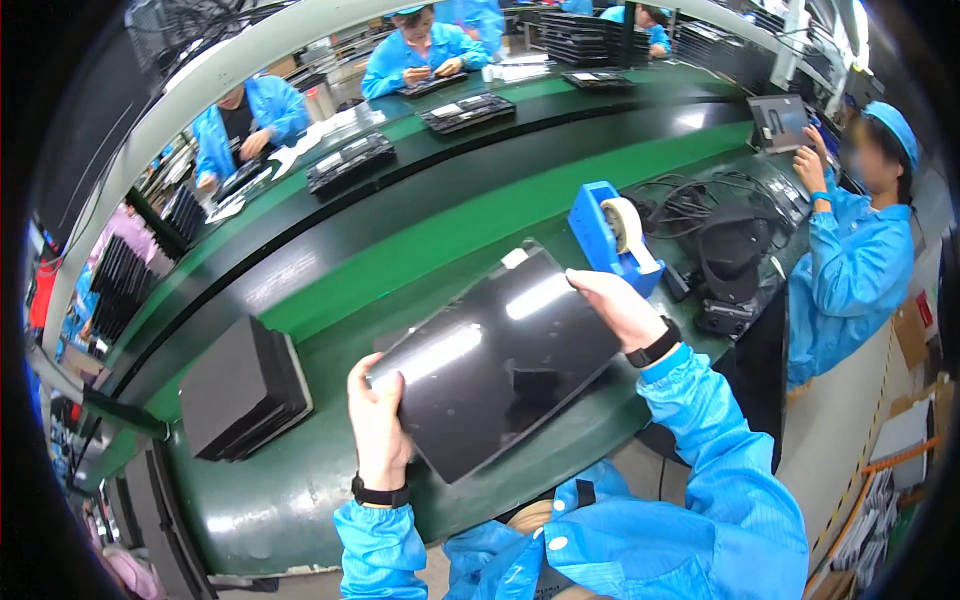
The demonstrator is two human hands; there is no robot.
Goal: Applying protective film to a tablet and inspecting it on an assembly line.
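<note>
Panel (pixel 500 375) held between hands (pixel 382 425) (pixel 625 312), above green table (pixel 330 485).

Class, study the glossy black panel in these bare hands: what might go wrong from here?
The glossy black rectangular panel, held at opposite ends by the left hand and right hand, might slip. Bare-handed contact could smudge its shiny face. If swung right, it may knock the blue plastic tape dispenser close by.

Glossy black rectangular panel (pixel 500 365) between left hand (pixel 378 425) and right hand (pixel 622 310), over green worktop (pixel 270 510). Stack of flat dark-grey rectangular slabs (pixel 235 395) on worktop, left of panel. Blue plastic tape dispenser (pixel 593 232) beyond right hand; tangled black cables (pixel 688 205) right of dispenser.
</note>
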